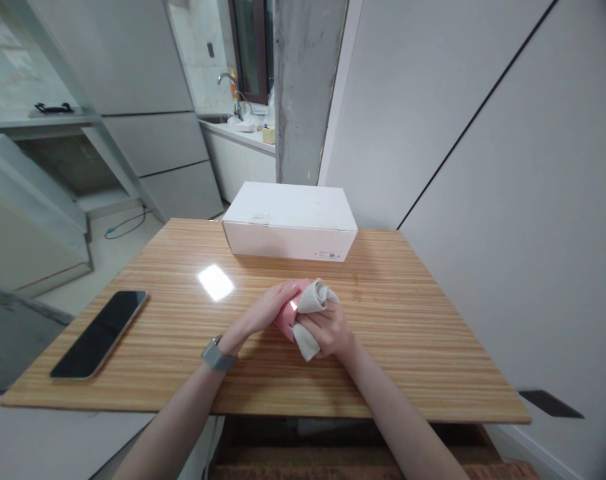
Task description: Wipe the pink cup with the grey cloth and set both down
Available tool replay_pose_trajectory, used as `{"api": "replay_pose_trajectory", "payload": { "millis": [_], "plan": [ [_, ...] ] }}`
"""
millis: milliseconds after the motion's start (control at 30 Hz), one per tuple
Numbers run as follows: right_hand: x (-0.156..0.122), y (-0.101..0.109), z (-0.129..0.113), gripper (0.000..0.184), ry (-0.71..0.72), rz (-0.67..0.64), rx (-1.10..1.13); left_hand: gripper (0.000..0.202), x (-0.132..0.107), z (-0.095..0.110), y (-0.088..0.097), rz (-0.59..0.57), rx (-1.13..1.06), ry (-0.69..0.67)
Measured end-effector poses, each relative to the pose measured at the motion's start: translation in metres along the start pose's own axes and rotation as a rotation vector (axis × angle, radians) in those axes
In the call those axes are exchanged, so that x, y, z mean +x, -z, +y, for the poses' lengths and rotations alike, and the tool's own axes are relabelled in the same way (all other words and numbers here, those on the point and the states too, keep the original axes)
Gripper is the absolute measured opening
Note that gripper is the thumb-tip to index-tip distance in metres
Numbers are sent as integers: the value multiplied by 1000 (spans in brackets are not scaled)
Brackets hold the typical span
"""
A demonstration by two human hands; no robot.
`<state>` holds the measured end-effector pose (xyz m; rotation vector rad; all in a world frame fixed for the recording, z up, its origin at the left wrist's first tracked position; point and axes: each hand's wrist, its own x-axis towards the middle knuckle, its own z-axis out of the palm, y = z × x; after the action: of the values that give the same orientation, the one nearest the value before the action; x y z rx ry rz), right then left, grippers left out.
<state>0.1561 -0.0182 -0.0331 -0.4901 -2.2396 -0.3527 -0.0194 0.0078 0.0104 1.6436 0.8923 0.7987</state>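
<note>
Pink, glossy object [286,320], small and partly hidden, sits in front of the white box [290,208], on the wearer's side and near the box's middle; its exact kind cannot be told. Left hand [263,311] curves over its left side, thumb and fingers gripping it. Right hand [333,331] is closed around a pale grey cloth [312,298], bunched, one rolled end up, one corner hanging down, pressed against the pink object's right side. Whether the object touches the table [407,333] beneath cannot be told.

White box: lid down, strip of clear tape on the front edge, small printing low on the front face toward its right end. Stands at the table's far edge; wood-grain top, striped.

Phone [100,337], dark screen up, lies on the table, left of the box and nearer the wearer. Watch [219,355] with grey band on the left wrist, also nearer than the box. Beyond the box: bare grey pillar [307,87]; farther back, left of that, a curved faucet [235,93].
</note>
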Motion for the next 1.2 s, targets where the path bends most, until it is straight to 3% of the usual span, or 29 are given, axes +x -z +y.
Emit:
{"api": "replay_pose_trajectory", "payload": {
  "millis": [200,567,800,1000,1200],
  "plan": [
    [-5,-4,5,27,-43,72,-27,45,-2,-3,-4,73,1,-25],
    [-2,5,9,29,-180,87,-57,43,-2,-9,-8,53,-132,-28],
    [-3,3,8,28,-161,90,-78,42,0,-14,-10,39,-232,43],
    [-1,4,5,28,-151,57,-67,41,1,-12,-10,93,-161,21],
    [-2,3,4,31,-150,57,-63,46,-2,-13,-11,76,-122,13]
  ]
}}
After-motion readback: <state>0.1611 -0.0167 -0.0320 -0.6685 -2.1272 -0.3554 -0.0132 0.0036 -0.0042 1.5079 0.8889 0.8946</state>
